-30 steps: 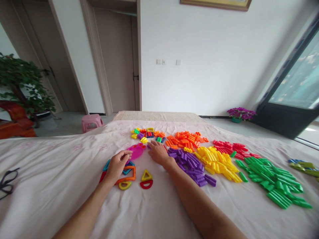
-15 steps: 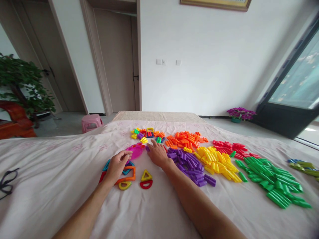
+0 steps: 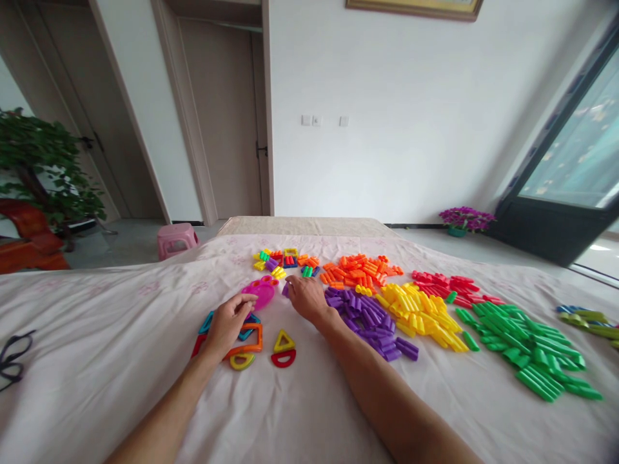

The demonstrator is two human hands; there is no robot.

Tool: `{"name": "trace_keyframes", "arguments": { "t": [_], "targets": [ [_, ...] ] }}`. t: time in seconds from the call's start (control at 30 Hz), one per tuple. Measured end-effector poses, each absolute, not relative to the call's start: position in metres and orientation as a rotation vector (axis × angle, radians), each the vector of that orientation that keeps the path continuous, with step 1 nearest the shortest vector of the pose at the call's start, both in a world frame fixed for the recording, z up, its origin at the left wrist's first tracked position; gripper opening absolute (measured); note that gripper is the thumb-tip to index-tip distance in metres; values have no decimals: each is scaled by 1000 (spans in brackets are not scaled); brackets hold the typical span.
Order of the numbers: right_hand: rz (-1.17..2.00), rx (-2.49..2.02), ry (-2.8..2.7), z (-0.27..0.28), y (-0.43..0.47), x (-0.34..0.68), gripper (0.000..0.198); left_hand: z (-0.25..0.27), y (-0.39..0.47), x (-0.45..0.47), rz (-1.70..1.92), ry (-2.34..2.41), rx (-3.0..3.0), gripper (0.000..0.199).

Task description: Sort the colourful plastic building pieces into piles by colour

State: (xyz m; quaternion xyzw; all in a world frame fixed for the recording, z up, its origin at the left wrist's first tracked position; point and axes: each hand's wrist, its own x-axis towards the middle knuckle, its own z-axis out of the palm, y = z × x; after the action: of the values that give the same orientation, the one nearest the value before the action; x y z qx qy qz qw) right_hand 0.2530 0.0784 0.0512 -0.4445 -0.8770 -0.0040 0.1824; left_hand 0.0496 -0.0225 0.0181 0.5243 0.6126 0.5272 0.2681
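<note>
My left hand (image 3: pixel 233 318) is closed, its thumb and fingers pinched at the near edge of a flat pink paw-shaped plate (image 3: pixel 262 296) with orange spots along its toes. My right hand (image 3: pixel 307 297) has curled fingers at a small purple tube block (image 3: pixel 285 289), just right of the plate. Beneath and beside my left hand lie magnetic frame tiles, among them an orange square tile (image 3: pixel 260 337) and a blue one, partly covered. A yellow triangle tile (image 3: pixel 284 340) touches a red half-round tile (image 3: pixel 283 358) nearer to me.
To the right lie heaps of purple blocks (image 3: pixel 370 325), yellow blocks (image 3: pixel 423 316), orange blocks (image 3: pixel 358 270), red blocks (image 3: pixel 447 287) and green blocks (image 3: pixel 529 341). Mixed tiles and blocks (image 3: pixel 275 260) sit beyond the plate. Eyeglasses (image 3: pixel 14 357) rest on the cloth at far left.
My right hand's fingers have drawn in from a more spread pose beside the purple block. My left hand stays at the plate; the view has shifted slightly.
</note>
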Motion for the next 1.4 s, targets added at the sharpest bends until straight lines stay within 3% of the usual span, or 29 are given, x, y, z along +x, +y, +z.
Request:
{"name": "trace_keyframes", "arguments": {
  "t": [0.37, 0.77, 1.4],
  "targets": [
    [-141, -1405, -2347, 72, 86, 270, 29, 17, -22, 49, 1372, 1702, 1465, 36],
    [-30, -1490, -2462, 41, 94, 267, 33, 17, -21, 49, 1380, 1687, 1474, 36],
    [-75, -1418, -2552, 41, 92, 268, 37, 15, -21, 49, 1368, 1705, 1503, 33]
  ]
}}
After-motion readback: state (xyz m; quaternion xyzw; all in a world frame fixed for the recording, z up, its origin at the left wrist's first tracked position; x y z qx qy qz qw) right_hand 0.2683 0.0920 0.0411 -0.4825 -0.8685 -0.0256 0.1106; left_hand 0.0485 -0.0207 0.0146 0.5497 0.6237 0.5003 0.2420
